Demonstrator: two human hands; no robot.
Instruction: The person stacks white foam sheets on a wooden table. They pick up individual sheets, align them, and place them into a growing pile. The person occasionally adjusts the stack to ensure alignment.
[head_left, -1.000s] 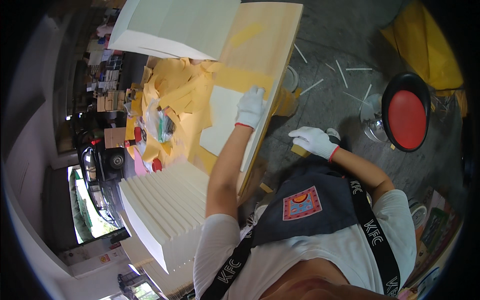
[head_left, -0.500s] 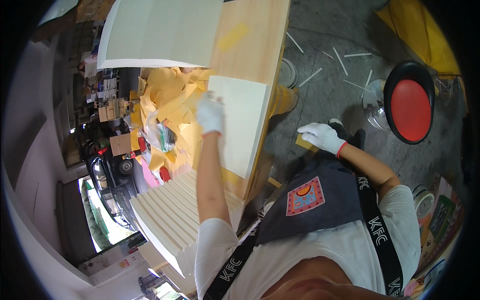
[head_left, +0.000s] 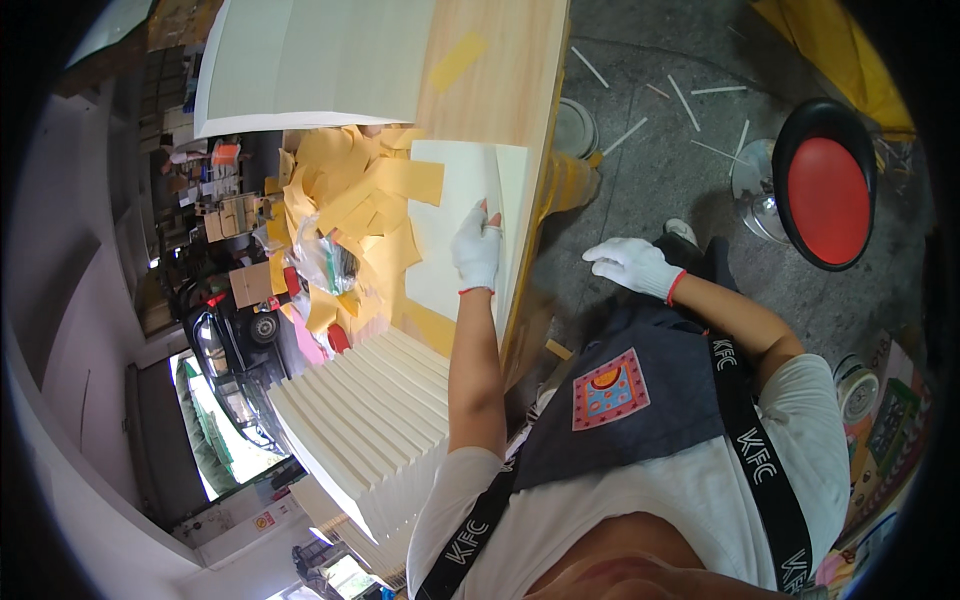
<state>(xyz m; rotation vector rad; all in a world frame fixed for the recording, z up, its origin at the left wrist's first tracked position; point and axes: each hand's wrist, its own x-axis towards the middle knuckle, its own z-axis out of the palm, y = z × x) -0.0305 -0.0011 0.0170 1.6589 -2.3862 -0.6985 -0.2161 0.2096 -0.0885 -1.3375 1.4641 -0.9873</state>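
Observation:
My left hand point(head_left: 476, 248), in a white glove with bare fingertips showing, is closed on a white paper sheet point(head_left: 440, 270) near its right side. The sheet's edge lifts and bends there, above more white paper on the wooden table. My right hand point(head_left: 632, 268), also in a white glove, hovers beyond the table's right edge, over the floor. Its fingers are stretched out and hold nothing. A small yellow paper piece point(head_left: 425, 183) lies across the left edge of the white paper.
Large pale panels point(head_left: 320, 60) cover the table's far end. Yellow paper scraps point(head_left: 350, 190) heap up on the left. Nearer stands a thick stack of white paper bundles point(head_left: 375, 410). A red-and-black stool point(head_left: 828, 215) and scattered white strips point(head_left: 683, 103) are on the floor at right.
My left hand has moved right across the sheet and taken its edge. The yellow piece formerly at my right hand is no longer there; one now shows on the white paper's left edge.

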